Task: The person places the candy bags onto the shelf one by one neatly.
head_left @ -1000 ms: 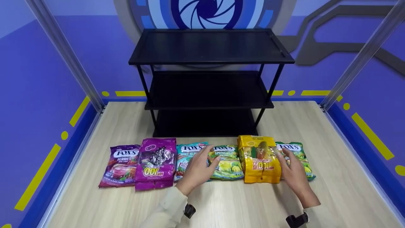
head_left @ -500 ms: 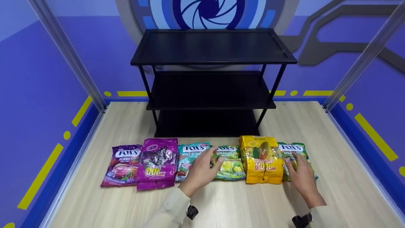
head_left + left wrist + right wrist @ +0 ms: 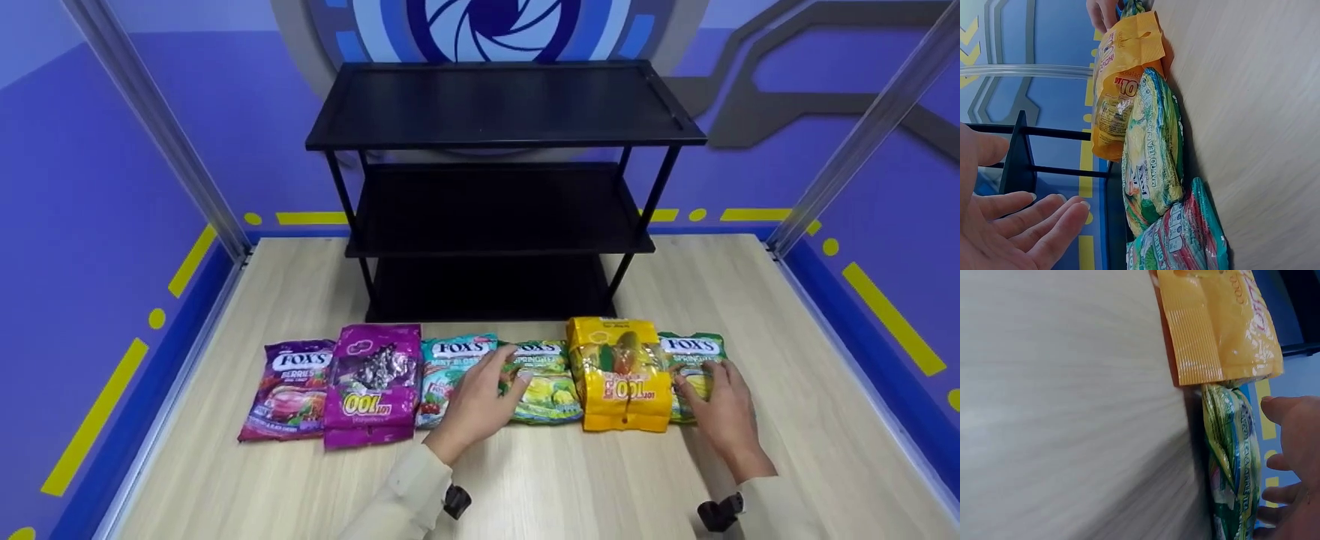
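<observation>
Nearest, above the pale wood-grain table (image 3: 570, 487), the left hand (image 3: 480, 401) is held with fingers extended, nothing gripped, over a teal plastic candy bag (image 3: 439, 379) and a green-and-yellow plastic candy bag (image 3: 553, 394). The right hand (image 3: 726, 412) is held with fingers loosely spread by the green plastic candy bag (image 3: 688, 363) at the row's right end; whether contact is made cannot be told. That bag is judged light, soft and slippery (crinkly film, probably), best gripped by both side edges. Farther, a black three-tier shelf (image 3: 502, 105) is seen.
</observation>
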Action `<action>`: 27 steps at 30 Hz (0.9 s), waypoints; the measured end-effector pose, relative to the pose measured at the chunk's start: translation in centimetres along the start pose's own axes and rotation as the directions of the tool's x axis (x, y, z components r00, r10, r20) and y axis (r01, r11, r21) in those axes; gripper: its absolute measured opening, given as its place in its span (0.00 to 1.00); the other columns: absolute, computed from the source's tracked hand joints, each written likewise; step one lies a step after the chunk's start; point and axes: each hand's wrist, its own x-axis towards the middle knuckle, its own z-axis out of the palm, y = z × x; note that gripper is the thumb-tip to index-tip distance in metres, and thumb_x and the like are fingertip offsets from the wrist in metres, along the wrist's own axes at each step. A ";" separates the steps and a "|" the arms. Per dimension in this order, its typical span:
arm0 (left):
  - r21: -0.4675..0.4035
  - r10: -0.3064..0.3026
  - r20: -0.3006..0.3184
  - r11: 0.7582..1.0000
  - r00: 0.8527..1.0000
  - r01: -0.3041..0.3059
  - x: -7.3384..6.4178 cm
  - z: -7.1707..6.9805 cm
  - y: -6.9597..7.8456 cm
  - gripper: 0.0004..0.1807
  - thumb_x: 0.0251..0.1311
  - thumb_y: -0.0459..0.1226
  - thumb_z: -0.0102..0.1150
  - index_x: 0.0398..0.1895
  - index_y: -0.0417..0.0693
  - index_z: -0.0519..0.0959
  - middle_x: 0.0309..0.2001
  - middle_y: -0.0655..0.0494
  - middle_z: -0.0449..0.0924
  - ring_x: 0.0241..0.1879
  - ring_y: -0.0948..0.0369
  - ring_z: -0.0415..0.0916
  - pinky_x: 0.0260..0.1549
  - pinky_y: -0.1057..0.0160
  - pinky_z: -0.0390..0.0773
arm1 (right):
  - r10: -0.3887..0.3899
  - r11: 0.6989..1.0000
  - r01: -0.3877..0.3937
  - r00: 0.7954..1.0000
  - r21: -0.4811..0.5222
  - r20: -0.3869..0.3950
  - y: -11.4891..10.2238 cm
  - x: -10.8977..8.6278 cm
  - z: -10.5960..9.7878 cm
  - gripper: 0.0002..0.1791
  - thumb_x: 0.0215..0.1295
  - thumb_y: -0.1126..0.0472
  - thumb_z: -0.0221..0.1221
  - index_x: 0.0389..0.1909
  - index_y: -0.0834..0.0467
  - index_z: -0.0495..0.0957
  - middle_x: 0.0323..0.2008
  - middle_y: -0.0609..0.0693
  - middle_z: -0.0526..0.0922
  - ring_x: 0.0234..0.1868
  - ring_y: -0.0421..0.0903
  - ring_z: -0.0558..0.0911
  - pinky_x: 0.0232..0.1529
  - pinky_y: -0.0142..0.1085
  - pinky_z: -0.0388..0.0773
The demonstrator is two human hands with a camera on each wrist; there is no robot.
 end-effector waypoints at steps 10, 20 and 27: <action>-0.019 -0.011 0.018 1.000 1.000 0.012 -0.2 0.1 0.2 0.27 0.71 0.51 0.47 0.70 0.58 0.63 0.52 0.51 0.77 0.50 0.54 0.77 0.44 0.53 0.80 | 0.006 1.000 -0.006 1.000 0.009 0.002 0.7 0.6 0.2 0.51 0.65 0.32 0.49 0.74 0.66 0.48 0.73 0.70 0.44 0.70 0.68 0.53 0.69 0.64 0.56; -0.027 -0.005 0.023 1.000 1.000 0.006 -0.1 0.7 0.1 0.28 0.70 0.55 0.46 0.70 0.58 0.63 0.59 0.51 0.75 0.54 0.53 0.77 0.48 0.50 0.79 | 0.094 0.995 -0.094 0.996 0.033 0.013 1.5 0.8 0.4 0.56 0.63 0.31 0.53 0.75 0.65 0.41 0.68 0.71 0.53 0.63 0.66 0.60 0.67 0.61 0.61; -0.029 -0.003 0.032 1.000 0.999 0.004 0.1 1.0 0.3 0.28 0.70 0.55 0.46 0.69 0.56 0.64 0.57 0.51 0.76 0.53 0.54 0.76 0.49 0.51 0.77 | 0.139 0.986 -0.140 0.990 0.088 0.015 1.6 0.7 0.6 0.57 0.62 0.31 0.52 0.76 0.64 0.38 0.68 0.70 0.56 0.63 0.64 0.63 0.67 0.60 0.63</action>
